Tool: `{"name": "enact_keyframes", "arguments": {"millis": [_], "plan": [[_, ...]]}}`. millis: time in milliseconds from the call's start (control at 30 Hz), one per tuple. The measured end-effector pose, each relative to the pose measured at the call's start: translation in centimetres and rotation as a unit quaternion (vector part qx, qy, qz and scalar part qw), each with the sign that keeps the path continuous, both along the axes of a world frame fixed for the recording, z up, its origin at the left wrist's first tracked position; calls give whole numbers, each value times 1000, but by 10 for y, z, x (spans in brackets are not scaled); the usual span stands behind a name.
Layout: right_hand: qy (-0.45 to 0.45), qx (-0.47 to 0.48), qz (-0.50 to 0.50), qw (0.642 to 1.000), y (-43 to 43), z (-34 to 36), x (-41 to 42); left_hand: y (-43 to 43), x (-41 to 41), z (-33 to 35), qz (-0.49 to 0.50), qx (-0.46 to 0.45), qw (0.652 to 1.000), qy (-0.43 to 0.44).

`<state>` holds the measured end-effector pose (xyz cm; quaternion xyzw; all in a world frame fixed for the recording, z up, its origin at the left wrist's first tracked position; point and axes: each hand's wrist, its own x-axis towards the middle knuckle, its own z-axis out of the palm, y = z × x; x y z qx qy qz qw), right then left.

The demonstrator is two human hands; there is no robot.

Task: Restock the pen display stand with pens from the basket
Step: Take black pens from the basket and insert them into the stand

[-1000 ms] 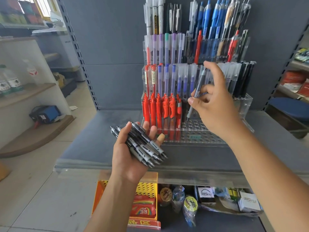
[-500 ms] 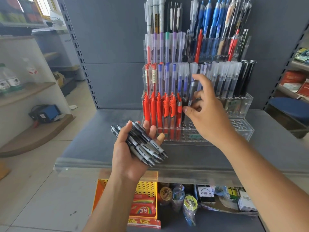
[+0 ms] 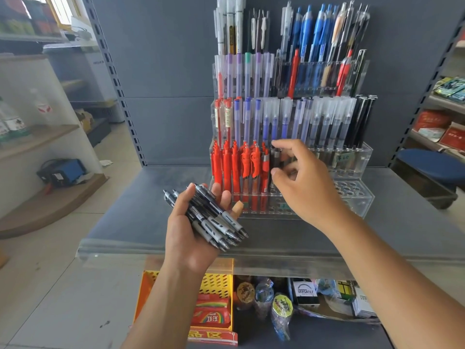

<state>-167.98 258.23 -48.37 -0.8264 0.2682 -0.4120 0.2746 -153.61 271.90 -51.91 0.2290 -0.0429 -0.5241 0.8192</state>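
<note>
Pen display stand (image 3: 357, 205) sits on shelf (image 3: 151, 197) at 12 o'clock, against back panel (image 3: 163, 96). Left hand (image 3: 186, 238) with pen bundle (image 3: 211, 217) is before the stand, at its 7 o'clock. Right hand (image 3: 307, 187) is before the lowest tiers, standing pen (image 3: 274, 159) at its 10 o'clock. Basket (image 3: 219, 280) is under the shelf at 6 o'clock.

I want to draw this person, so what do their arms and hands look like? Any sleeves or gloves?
The left forearm and right forearm are bare, with no sleeves in view. The left hand and right hand show no gloves, rings or watch. A small tan wrap, perhaps a bandage, covers the left thumb tip.
</note>
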Motion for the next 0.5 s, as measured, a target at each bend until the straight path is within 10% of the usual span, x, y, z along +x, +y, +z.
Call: {"name": "enact_keyframes", "arguments": {"millis": [267,500], "plan": [[-106,-91,-49,989,29,17,17,-1,1,-2,-5,-11,1000,0],[31,-104,90,990,85,10,50,1,3,-3,-40,-18,998,-35]]}}
